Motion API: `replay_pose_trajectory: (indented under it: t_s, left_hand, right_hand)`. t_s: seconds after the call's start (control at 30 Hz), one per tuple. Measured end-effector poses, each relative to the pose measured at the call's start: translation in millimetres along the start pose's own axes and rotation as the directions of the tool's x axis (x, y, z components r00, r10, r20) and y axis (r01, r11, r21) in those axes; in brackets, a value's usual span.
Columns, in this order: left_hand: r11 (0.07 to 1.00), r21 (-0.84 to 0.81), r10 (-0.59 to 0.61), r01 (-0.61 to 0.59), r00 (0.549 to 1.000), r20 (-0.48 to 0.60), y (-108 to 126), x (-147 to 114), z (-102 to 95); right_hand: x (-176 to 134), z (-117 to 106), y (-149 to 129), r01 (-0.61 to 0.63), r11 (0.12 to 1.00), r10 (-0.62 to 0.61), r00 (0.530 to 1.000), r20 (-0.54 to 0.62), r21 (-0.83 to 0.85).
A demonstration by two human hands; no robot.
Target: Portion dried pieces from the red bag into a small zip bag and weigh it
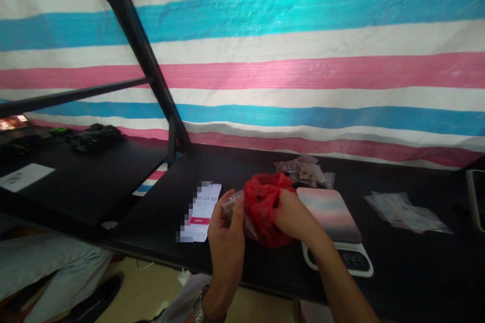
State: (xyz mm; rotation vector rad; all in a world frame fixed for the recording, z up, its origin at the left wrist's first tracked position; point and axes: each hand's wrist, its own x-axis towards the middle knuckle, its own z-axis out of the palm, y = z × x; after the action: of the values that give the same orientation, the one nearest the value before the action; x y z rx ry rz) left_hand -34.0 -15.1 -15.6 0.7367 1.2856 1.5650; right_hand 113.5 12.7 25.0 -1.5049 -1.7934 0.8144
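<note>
While both hands work above the black table point(265, 161), the red plastic bag point(263, 209) sits bunched between them. Right hand point(293, 214) is closed on the bag's right side, fingers sunk into its folds, wrist angled in from lower right. Left hand point(227, 227) stands upright, fingertips pinching a clear small bag point(233, 202) against the red one. Judgement: keep the red mouth steady and the clear bag's edge taut, so nothing spills. Just right of the grip lies a scale point(333, 222); left of it, a phone point(202, 212)
</note>
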Motion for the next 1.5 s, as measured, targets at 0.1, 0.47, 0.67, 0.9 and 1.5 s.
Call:
replay_pose_trajectory:
  t_s: [0.1, 0.47, 0.67, 0.9, 1.5]
  left_hand:
    - [0.999, 0.035, 0.037, -0.036, 0.999, -0.021, 2, 6, -0.4]
    - [0.836, 0.159, 0.513, -0.525, 0.851, 0.112, 6, -28, -5.4]
    - [0.952, 0.218, 0.121, -0.213, 0.921, 0.370, 2, -33, 14.1]
    - [0.964, 0.232, 0.053, -0.132, 0.946, 0.319, -4, -8, 14.9]
    - [0.963, 0.198, 0.105, -0.181, 0.933, 0.344, 0, -14, 14.0]
  right_hand:
    - [1, -4, 3, -0.058, 0.992, 0.055, 0.998, 0.030, 0.111]
    - [-1, -23, 11, -0.116, 0.965, 0.128, 0.991, -0.037, 0.234]
    - [-2, -37, 15, -0.082, 0.966, 0.117, 0.984, -0.131, 0.246]
    - [-12, -52, -2, 0.075, 0.986, -0.040, 0.974, -0.222, 0.149]
    - [-34, -56, -31, 0.216, 0.976, -0.217, 0.974, -0.067, -0.018]
